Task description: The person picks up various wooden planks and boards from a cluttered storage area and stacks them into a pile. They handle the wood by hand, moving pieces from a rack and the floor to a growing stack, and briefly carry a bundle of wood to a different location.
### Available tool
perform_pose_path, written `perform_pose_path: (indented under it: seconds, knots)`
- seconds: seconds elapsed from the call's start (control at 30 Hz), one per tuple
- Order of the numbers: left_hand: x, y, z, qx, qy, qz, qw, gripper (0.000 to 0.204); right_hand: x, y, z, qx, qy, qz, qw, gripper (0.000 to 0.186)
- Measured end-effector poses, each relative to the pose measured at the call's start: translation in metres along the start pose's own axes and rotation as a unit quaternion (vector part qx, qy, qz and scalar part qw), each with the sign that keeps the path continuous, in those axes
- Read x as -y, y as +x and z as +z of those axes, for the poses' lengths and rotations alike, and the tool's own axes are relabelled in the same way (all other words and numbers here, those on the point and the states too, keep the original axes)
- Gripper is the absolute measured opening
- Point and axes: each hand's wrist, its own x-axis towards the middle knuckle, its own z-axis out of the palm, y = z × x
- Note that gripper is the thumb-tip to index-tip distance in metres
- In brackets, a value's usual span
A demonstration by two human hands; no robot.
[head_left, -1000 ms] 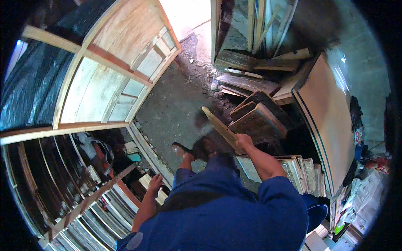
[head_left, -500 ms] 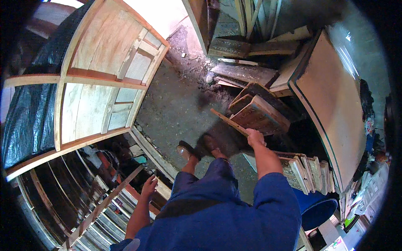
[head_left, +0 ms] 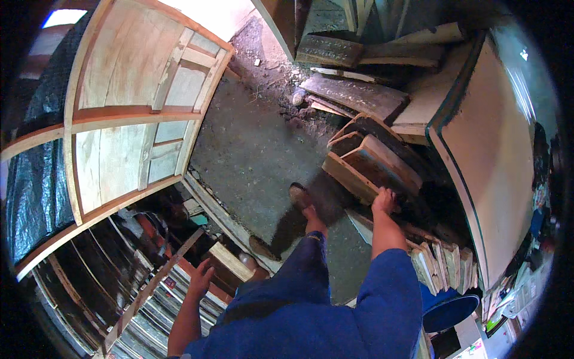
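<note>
My right hand (head_left: 384, 202) has its fingers closed on the end of a wooden board (head_left: 348, 175), which leans against several upright dark boards (head_left: 382, 164) at the right of the walkway. Just below that hand stand several short pale boards (head_left: 430, 263). My left hand (head_left: 200, 276) hangs at my side with fingers apart, holding nothing, near slatted pieces (head_left: 149, 301) and a short pale beam (head_left: 227, 259).
A wooden framed panel (head_left: 113, 146) with dark plastic sheeting (head_left: 36, 197) is on the left. A large tan sheet (head_left: 469, 173) stands at right, above a blue drum (head_left: 448, 312). Planks (head_left: 353, 96) lie by a bright doorway (head_left: 227, 12); the dirt floor (head_left: 257, 149) is in the middle.
My right hand and its board have moved right and slightly down, the board coming against the upright boards. My feet have stepped, one now farther forward. The view has shifted.
</note>
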Motion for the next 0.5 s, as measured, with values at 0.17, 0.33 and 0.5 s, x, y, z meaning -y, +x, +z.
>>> perform_pose_path:
  seconds: [0.17,0.33,0.5]
  knots:
    - [-0.010,-0.011,0.008,0.013,0.001,-0.042,0.999,0.048,-0.014,0.010,0.016,-0.082,0.026,0.020,0.996,0.036]
    - [-0.009,-0.016,0.016,0.037,0.039,-0.063,0.997,0.050,0.023,0.000,0.029,-0.112,0.198,-0.037,0.973,0.068]
    - [0.011,-0.015,0.022,0.023,-0.044,-0.028,0.998,0.051,0.053,-0.013,0.026,-0.037,0.211,-0.030,0.976,0.090]
